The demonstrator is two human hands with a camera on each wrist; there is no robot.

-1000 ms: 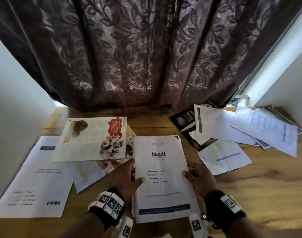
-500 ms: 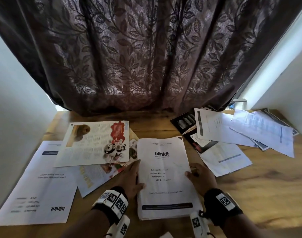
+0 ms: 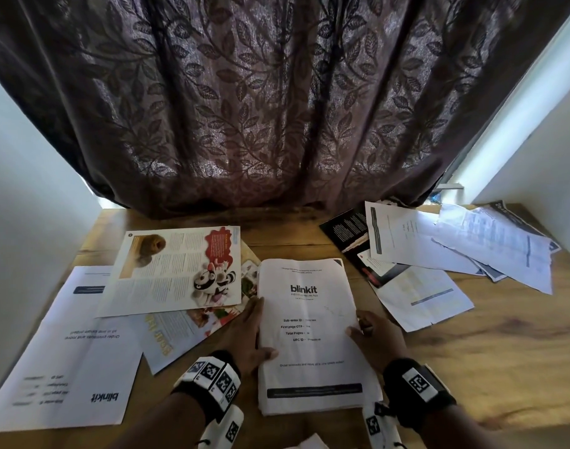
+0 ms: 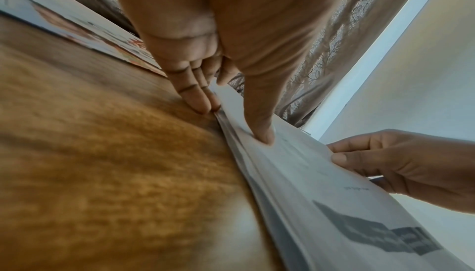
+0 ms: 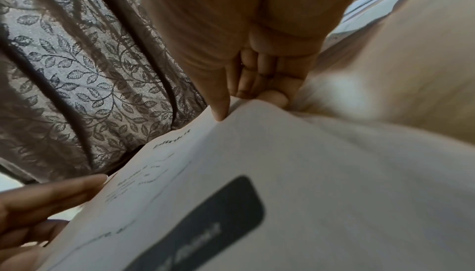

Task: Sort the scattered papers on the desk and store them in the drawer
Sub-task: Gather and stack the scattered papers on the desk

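A thick stack of white papers (image 3: 309, 338) with a "blinkit" cover sheet lies flat on the wooden desk (image 3: 504, 358), near its front edge. My left hand (image 3: 249, 332) lies along the stack's left edge with straight fingers (image 4: 200, 102) touching the desk beside it. Its thumb presses on the top sheet (image 4: 321, 194). My right hand (image 3: 371, 332) grips the right edge, thumb on top and fingers (image 5: 272, 96) curled at the side of the stack (image 5: 308, 174). No drawer is in view.
Left of the stack lie a colourful magazine page (image 3: 176, 270), another beneath it, and a large blinkit sheet (image 3: 66, 351). At the right rear lie a black booklet (image 3: 345, 225) and several overlapping white sheets (image 3: 455, 247). A dark leaf-patterned curtain (image 3: 277, 108) hangs behind the desk, between white walls.
The stack has settled flat on the desk. My left fingers have stretched out forward along its left edge. The right hand keeps its grip on the right edge.
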